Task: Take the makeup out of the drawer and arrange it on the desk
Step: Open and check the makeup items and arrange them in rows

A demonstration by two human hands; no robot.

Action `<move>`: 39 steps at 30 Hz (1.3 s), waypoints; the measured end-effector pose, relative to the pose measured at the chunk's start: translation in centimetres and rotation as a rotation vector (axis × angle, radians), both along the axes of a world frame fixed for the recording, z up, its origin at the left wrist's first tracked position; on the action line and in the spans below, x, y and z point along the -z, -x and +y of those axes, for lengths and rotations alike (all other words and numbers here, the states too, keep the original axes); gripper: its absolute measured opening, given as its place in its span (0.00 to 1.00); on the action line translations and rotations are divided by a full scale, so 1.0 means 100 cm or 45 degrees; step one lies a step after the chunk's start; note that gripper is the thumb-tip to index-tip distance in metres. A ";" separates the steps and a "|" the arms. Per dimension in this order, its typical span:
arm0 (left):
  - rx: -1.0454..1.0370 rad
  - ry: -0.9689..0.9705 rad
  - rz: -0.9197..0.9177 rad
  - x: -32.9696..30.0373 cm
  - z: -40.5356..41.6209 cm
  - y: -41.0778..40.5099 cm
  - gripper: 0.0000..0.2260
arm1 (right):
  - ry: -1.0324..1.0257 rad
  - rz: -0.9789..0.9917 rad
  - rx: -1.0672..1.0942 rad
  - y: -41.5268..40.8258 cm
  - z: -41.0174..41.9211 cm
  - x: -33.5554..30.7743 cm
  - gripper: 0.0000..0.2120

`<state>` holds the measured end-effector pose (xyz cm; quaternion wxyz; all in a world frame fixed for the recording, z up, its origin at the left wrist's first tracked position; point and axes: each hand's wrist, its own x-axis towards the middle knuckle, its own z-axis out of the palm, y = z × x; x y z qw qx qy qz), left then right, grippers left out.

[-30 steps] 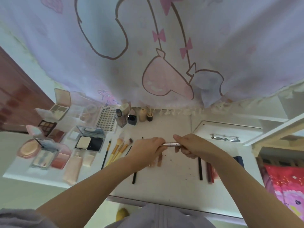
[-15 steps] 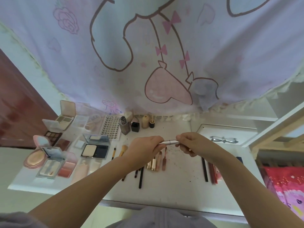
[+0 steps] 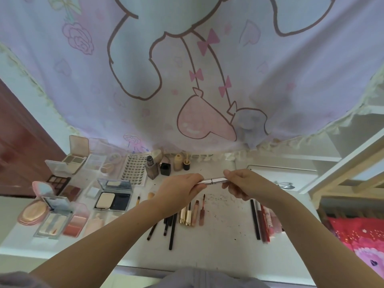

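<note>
Nearest, two bare forearms reach forward over the white counter (image 3: 218, 235), and the hands meet above its middle. The left hand (image 3: 178, 192) curls its fingers round one end of a slim silver metallic makeup tube (image 3: 212, 181); the right hand (image 3: 245, 183) pinches the other end. The tube is held in the air, clear of the counter, its long axis lying level from left to right with a seam near the middle.

Compared with half a second ago, the tube sits a little higher in the view and more of its silver length shows between the hands, while the grip of both hands is unchanged.

Beneath the hands lie black pencils (image 3: 171, 229), two gold lipstick tubes (image 3: 186, 215) and pink gloss wands (image 3: 199, 210), all pointing away from the person; the left forearm hides part of this row. Red and black pens (image 3: 262, 221) lie to the right. On the left stand open powder compacts (image 3: 113, 199) and eyeshadow palettes (image 3: 59, 181). Farther back are a false-lash card (image 3: 134, 169) and small bottles (image 3: 166, 167), under a hanging lilac cartoon-print curtain (image 3: 187, 69).
</note>
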<state>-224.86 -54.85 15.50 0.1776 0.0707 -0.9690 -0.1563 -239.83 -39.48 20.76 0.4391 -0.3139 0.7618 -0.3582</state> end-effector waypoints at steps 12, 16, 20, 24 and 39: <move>0.011 0.020 0.065 0.002 0.000 0.011 0.17 | 0.057 -0.130 0.049 0.012 0.002 -0.002 0.12; 0.024 0.041 0.060 0.002 -0.001 0.012 0.16 | 0.018 -0.097 0.028 0.013 0.003 0.001 0.14; 0.034 0.022 0.064 0.005 -0.005 0.012 0.17 | 0.049 -0.159 0.027 0.015 0.002 0.000 0.11; 0.048 0.035 0.077 0.006 -0.006 0.011 0.16 | 0.000 -0.087 0.009 0.013 0.001 0.003 0.14; -0.020 -0.035 -0.450 0.019 -0.015 0.007 0.13 | -0.114 -0.015 0.005 0.029 0.008 0.011 0.03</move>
